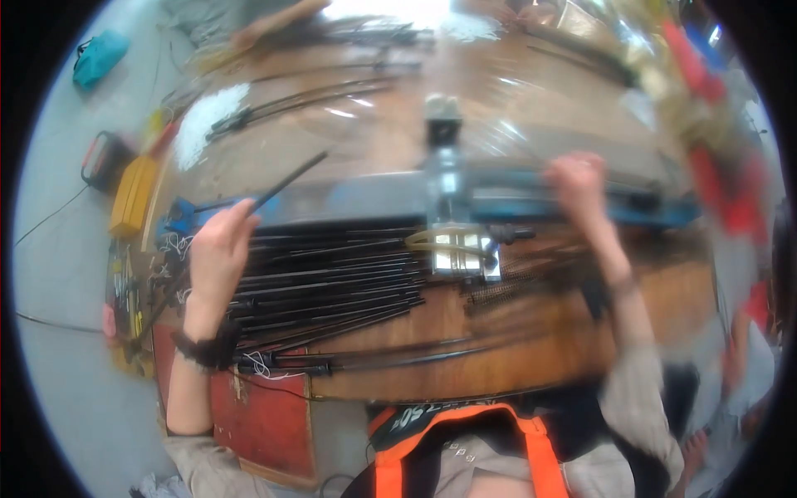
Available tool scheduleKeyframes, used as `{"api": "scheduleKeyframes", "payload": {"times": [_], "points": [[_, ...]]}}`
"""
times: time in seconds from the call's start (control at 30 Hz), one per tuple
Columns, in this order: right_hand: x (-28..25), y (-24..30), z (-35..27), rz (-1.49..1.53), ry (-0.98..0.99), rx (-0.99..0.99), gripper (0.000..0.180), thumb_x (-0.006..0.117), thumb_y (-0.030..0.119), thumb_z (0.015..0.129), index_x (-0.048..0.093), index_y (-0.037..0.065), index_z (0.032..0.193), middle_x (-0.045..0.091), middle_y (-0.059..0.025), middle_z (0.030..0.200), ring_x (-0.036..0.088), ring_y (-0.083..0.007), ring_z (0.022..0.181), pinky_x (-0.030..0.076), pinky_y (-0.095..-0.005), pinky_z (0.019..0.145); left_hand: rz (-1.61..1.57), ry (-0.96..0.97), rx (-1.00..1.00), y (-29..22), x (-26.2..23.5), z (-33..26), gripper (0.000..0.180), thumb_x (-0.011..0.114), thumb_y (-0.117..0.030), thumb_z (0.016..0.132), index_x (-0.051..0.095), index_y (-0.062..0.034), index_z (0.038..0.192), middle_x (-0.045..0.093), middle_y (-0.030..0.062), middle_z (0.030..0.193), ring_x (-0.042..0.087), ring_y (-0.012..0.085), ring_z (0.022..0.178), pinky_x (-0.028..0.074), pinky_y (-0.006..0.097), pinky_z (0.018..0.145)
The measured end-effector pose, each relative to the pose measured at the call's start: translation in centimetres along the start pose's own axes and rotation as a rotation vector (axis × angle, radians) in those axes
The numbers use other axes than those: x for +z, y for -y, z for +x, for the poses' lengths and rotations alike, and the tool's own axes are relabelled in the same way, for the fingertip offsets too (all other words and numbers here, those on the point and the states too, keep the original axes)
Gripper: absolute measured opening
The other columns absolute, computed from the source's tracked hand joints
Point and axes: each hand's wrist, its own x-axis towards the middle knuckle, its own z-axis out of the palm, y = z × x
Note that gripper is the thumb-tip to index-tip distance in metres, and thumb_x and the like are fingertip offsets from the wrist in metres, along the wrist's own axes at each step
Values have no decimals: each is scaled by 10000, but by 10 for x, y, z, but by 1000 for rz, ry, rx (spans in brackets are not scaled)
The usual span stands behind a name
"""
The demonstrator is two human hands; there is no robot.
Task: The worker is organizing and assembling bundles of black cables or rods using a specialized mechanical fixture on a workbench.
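Observation:
My left hand (pixel 220 249) is closed round a thin black rod (pixel 290 180), whose free end points up and to the right. Beyond the hand lies a long blue and grey metal bench fixture (pixel 374 197) with an upright clamp-like block (pixel 448 178) at its middle. My right hand (pixel 579 181) is held as a fist over the fixture's right part. It is smeared by motion, and whatever it may grip cannot be made out. Many black rods (pixel 332 270) lie side by side on the table, right of my left wrist. Thin springs (pixel 523 280) lie in a bundle below my right hand.
Longer black rods (pixel 407 358) lie along the wooden table's (pixel 382 383) near edge. A yellow box (pixel 133 195) stands off the left side. More rods (pixel 307 101) and white scraps (pixel 207 124) are at the far side, where other people's arms (pixel 278 21) reach in.

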Motion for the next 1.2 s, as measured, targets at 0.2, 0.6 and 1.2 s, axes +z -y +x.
{"api": "scheduleKeyframes", "payload": {"times": [0.2,0.6,1.2], "points": [[-66,-77,-59,-223,32,134,58,598,116,861,639,78,846,636,-119,821,588,-323,829,425,-432,770,-163,83,320,-55,100,62,99,657,-101,844,662,-92,942,631,120,773,631,322,751,521,409,648],[-46,-82,-77,-72,-19,304,45,617,62,886,607,26,911,591,-126,846,563,-307,851,419,-396,886,-118,49,238,-77,141,79,192,657,-230,870,650,-69,766,600,95,743,593,297,727,478,410,676],[-54,-14,-44,-170,-14,177,197,655,106,872,665,73,1066,669,-95,1086,577,-305,1145,337,-455,1068,-199,63,234,-83,148,79,192,633,-222,886,597,-71,772,617,135,738,606,374,707,482,472,611]]}}
